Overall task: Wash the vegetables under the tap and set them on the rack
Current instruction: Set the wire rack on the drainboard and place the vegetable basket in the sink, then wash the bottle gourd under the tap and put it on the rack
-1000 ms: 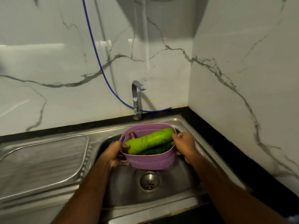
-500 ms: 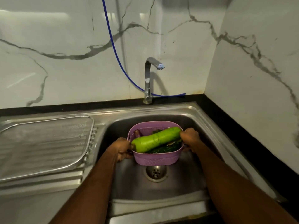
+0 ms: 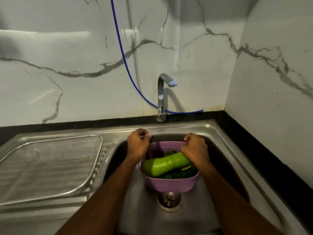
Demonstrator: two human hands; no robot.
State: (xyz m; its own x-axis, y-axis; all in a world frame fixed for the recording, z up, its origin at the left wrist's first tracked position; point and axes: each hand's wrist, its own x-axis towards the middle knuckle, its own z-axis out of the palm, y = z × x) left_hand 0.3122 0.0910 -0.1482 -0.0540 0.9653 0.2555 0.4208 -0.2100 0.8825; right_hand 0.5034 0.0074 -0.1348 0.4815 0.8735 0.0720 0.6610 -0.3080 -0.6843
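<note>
Forearms reach in from the bottom edge, one on each side, and meet over the steel sink. Nearest in the bowl lies the round drain, partly covered by the front wall of a purple basket that stands or hangs just above it; whether the basket touches the sink floor cannot be told. Inside the basket a thick pale green gourd lies slantwise, its blunt end toward the left front, its other end hidden under the right wrist. Dark leafy greens fill the space beneath and behind the gourd.

Farther in, the left hand is at the basket's far left rim, fingers curled into a fist shape at the sink's back edge; whether they actually close on the rim cannot be told, since the knuckles hide the contact. The right hand sits at the far right rim with fingers curled over its edge, gripping it.

Left of the bowl, the ribbed draining board carries a flat wire mesh rack with nothing on it.

Behind the sink, the chrome tap rises from the black counter strip, its spout pointing right; no water shows. A blue hose drops down the marble wall and runs behind the tap base.
</note>
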